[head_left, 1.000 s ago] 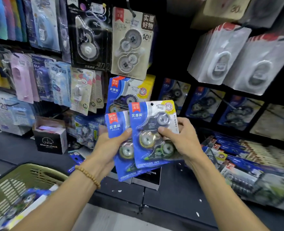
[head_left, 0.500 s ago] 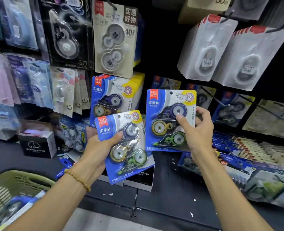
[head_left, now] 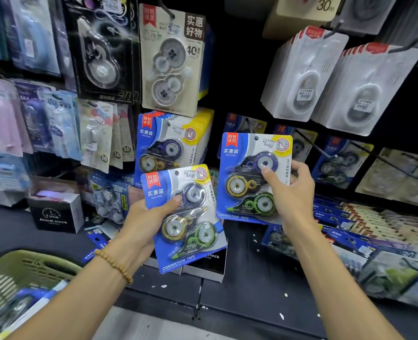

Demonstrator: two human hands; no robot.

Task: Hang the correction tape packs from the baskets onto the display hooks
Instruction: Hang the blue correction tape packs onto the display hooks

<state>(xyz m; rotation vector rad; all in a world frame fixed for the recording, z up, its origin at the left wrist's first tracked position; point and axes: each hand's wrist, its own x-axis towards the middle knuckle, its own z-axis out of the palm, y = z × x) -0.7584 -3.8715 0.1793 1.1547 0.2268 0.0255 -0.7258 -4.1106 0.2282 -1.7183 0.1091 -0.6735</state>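
The right hand (head_left: 292,192) pinches one correction tape pack (head_left: 253,177) by its right edge, thumb on the front and fingers curled behind, holding it upright with the hang hole at the top, in front of the dark display wall. The left hand (head_left: 146,222) grips a second pack (head_left: 185,217), thumb pressed on its front; its long axis tilts, top leaning left. More packs lie in the green basket (head_left: 18,273) at lower left.

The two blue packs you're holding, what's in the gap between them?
In the head view nothing sits in the gap between the left-hand pack and the right-hand pack. Behind it show the dark display wall and the lowest corner of the hanging blue packs.
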